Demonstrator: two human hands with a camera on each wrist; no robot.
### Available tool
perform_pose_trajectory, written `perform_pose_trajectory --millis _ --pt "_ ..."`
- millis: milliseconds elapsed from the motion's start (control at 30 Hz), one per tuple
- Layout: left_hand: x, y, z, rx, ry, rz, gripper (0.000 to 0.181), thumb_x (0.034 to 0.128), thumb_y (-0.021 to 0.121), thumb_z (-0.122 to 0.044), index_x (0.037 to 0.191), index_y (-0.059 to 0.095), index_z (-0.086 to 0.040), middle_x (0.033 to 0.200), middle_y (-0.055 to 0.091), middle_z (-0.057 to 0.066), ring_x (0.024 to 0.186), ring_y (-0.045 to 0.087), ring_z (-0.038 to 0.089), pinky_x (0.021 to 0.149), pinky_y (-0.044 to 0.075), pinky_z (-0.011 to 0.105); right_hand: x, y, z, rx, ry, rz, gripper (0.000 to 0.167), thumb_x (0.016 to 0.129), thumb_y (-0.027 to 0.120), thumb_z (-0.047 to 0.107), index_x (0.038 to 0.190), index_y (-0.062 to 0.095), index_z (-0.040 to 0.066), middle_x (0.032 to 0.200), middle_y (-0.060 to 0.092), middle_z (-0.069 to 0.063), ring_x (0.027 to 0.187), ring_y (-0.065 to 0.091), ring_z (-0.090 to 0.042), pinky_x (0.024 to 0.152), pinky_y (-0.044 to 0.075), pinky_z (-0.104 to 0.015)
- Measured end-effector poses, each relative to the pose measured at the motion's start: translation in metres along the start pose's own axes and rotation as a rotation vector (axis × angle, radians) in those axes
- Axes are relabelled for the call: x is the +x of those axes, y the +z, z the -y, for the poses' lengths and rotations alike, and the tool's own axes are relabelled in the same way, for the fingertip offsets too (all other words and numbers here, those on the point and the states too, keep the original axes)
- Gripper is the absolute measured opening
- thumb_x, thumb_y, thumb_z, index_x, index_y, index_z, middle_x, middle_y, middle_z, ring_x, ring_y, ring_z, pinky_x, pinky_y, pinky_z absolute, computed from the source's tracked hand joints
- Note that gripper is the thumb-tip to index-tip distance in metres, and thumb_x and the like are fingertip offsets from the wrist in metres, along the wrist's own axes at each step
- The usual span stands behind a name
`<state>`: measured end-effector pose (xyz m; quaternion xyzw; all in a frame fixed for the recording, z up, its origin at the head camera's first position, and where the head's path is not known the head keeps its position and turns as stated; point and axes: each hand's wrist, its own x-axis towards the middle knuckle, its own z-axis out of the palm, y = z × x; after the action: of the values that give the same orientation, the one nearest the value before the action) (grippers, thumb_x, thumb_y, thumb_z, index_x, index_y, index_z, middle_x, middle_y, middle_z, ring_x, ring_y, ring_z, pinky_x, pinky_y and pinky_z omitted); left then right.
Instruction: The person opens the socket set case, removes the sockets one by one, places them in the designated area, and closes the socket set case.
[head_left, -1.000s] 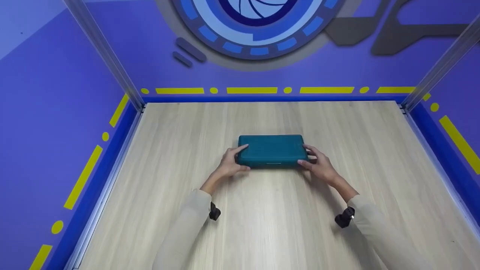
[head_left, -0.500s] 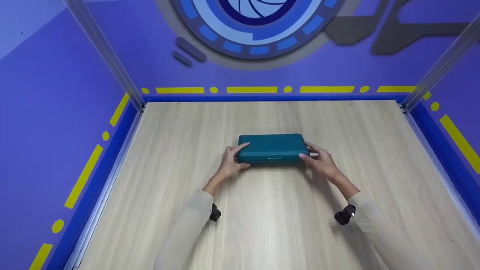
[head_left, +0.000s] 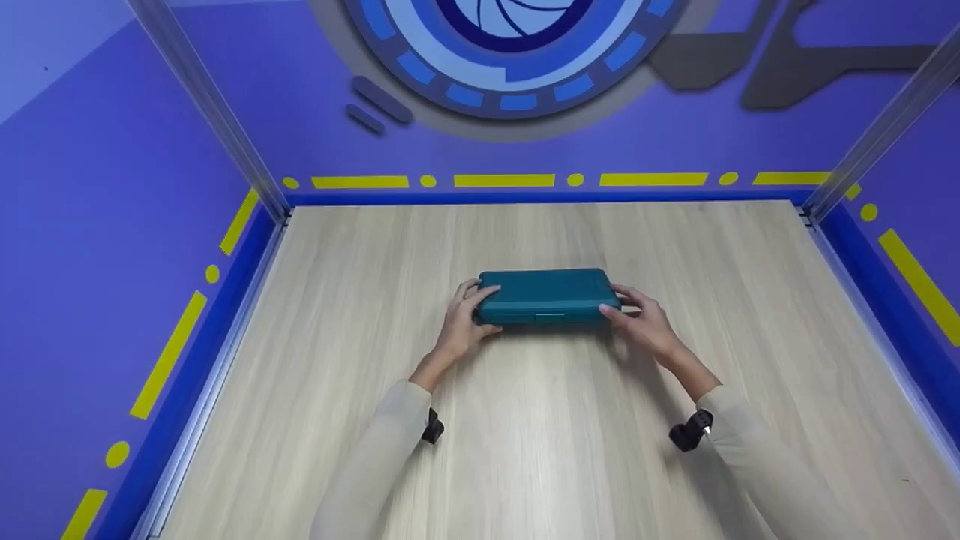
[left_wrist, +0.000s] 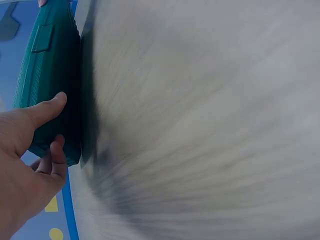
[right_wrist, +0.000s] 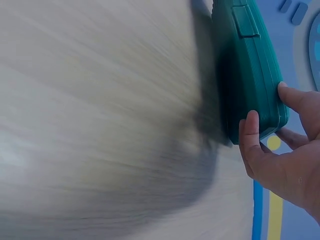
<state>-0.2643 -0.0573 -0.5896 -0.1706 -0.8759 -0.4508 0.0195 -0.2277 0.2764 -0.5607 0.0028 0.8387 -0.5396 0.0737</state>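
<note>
A teal plastic case [head_left: 547, 294] with a lid and a front latch [head_left: 550, 316] is held level-wide between both hands over the wooden tabletop. My left hand [head_left: 459, 324] grips its left end, thumb along the front side and fingers over the top and end. At the opposite end, my right hand [head_left: 649, 327] grips the right corner. In the left wrist view, the case [left_wrist: 50, 75] has its latch side facing me and a dark shadow beside its underside. The right wrist view has fingertips [right_wrist: 252, 122] against the case's lower end. Whether its back edge touches the table is hidden.
The pale wooden tabletop [head_left: 510, 435] spreads around the case. Blue-purple panels with yellow marks stand at the back [head_left: 637, 142], left [head_left: 112, 262] and right. Metal posts [head_left: 217, 105] rise at the back corners. Small black wrist cameras [head_left: 690, 431] sit at the sleeves.
The case's front side has risen a little, so its latch faces up more plainly. Both hands have kept their grip; the left hand's fingers have shifted slightly at its end.
</note>
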Motion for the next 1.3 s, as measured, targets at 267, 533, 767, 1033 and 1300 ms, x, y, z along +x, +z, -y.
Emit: perform_pose_trajectory --millis 267,533,767,1033,1300 --pt "-0.005 0.006 0.006 0.037 0.005 0.011 0.065 0.0832 0.082 -0.003 0.143 0.060 -0.015 0.158 0.042 0.020 0.147 0.043 0.041 0.116 0.041 0.047 -0.017 -0.003 -0.013 0.153 0.088 -0.046 0.067 0.103 0.062 0.034 0.155 0.037 0.002 0.138 0.054 -0.027 0.110 0.071 -0.031 0.090 0.060 -0.042" --pt "-0.003 -0.001 0.005 0.084 0.022 -0.004 0.066 0.0792 0.083 0.004 0.140 0.063 -0.012 0.154 0.048 0.023 0.142 0.048 0.042 0.110 0.047 0.047 -0.033 0.010 -0.009 0.219 0.142 -0.095 0.058 0.102 0.063 0.034 0.147 0.044 0.003 0.101 0.071 -0.007 0.082 0.072 -0.014 0.074 0.061 -0.029" --pt "-0.001 -0.010 0.005 0.112 0.026 0.020 0.066 0.0788 0.083 0.003 0.140 0.063 -0.011 0.155 0.049 0.022 0.144 0.047 0.040 0.111 0.047 0.046 -0.041 0.030 -0.003 0.244 0.219 -0.095 0.056 0.099 0.066 0.043 0.135 0.047 0.004 0.099 0.070 -0.011 0.075 0.071 -0.016 0.068 0.061 -0.028" --pt "-0.002 -0.012 0.005 0.108 0.061 0.035 0.064 0.0787 0.082 0.003 0.139 0.064 -0.009 0.153 0.049 0.024 0.143 0.048 0.041 0.109 0.048 0.047 -0.037 0.054 0.000 0.388 0.182 0.268 0.052 0.104 0.060 0.036 0.133 0.054 -0.007 0.110 0.074 -0.014 0.086 0.073 -0.018 0.079 0.060 -0.034" --pt "-0.002 -0.011 0.004 0.127 0.074 0.044 0.064 0.0793 0.082 0.001 0.139 0.063 -0.010 0.154 0.048 0.024 0.144 0.047 0.039 0.112 0.045 0.047 -0.021 0.073 0.009 0.463 0.261 0.311 0.068 0.103 0.058 0.047 0.149 0.046 -0.001 0.134 0.068 -0.019 0.107 0.072 -0.024 0.088 0.058 -0.033"
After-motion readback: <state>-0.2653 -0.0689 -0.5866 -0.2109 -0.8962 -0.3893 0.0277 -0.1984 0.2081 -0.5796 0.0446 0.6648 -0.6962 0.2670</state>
